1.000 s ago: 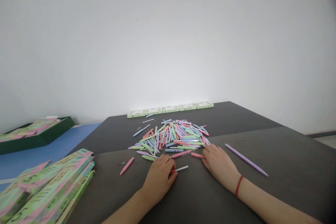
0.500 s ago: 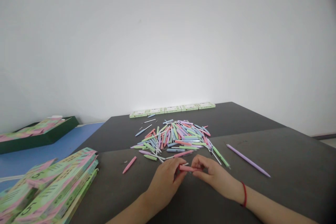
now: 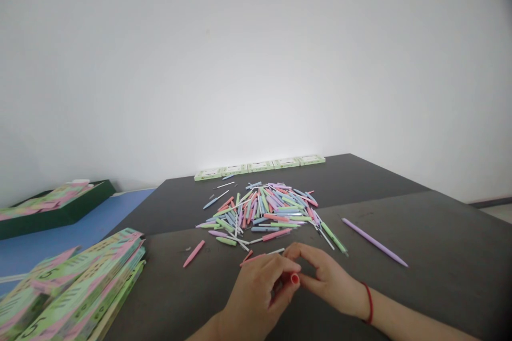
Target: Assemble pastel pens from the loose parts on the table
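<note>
My left hand [image 3: 260, 295] is closed on a pink pen barrel [image 3: 295, 278], whose round open end faces me between thumb and forefinger. My right hand [image 3: 328, 279], with a red cord at its wrist, is pinched close beside that end; what its fingertips hold is hidden. Just beyond my left hand show a pink pen part [image 3: 253, 259] and a white refill [image 3: 276, 251], both partly covered. Farther out spreads a heap of pastel pen parts and refills [image 3: 268, 208].
A purple pen [image 3: 374, 242] lies to the right and a pink barrel [image 3: 194, 253] to the left. Printed packs [image 3: 92, 282] are stacked at the lower left. Beyond them stands a green tray [image 3: 64, 218]. Several flat boxes [image 3: 260, 166] line the table's far edge.
The pink barrel has turned from lying sideways between both hands to pointing its open end at me. My hands have come closer together and slightly nearer to me.
</note>
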`<action>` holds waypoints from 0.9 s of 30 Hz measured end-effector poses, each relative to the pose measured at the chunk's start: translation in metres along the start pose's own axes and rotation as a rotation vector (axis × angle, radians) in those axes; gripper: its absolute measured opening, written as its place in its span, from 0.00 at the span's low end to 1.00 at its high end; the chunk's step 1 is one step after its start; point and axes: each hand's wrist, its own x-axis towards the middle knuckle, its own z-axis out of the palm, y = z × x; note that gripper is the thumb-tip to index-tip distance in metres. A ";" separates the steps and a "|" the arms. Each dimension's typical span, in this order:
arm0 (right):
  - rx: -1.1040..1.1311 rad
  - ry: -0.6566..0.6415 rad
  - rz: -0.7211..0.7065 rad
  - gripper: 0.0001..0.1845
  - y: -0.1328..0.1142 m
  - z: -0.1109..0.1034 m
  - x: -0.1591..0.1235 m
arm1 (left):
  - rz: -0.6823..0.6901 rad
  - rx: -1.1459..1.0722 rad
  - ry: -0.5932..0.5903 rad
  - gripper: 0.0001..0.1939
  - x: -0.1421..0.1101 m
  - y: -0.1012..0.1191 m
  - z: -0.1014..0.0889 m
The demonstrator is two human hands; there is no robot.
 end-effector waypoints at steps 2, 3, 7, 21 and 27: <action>0.003 -0.004 0.004 0.04 0.000 0.000 0.000 | 0.029 0.012 -0.002 0.06 0.000 0.000 0.000; 0.006 -0.006 0.004 0.04 0.000 0.000 0.000 | 0.040 0.016 -0.002 0.06 0.000 0.001 0.000; 0.010 -0.008 0.005 0.07 0.001 0.000 0.000 | 0.032 -0.004 -0.004 0.06 0.000 0.003 0.000; -0.146 -0.088 0.086 0.02 0.007 -0.004 0.002 | -0.371 -0.497 0.031 0.07 0.012 -0.023 -0.002; -0.260 -0.051 0.137 0.02 0.012 -0.003 0.003 | -0.358 -0.402 -0.013 0.08 0.010 -0.030 0.001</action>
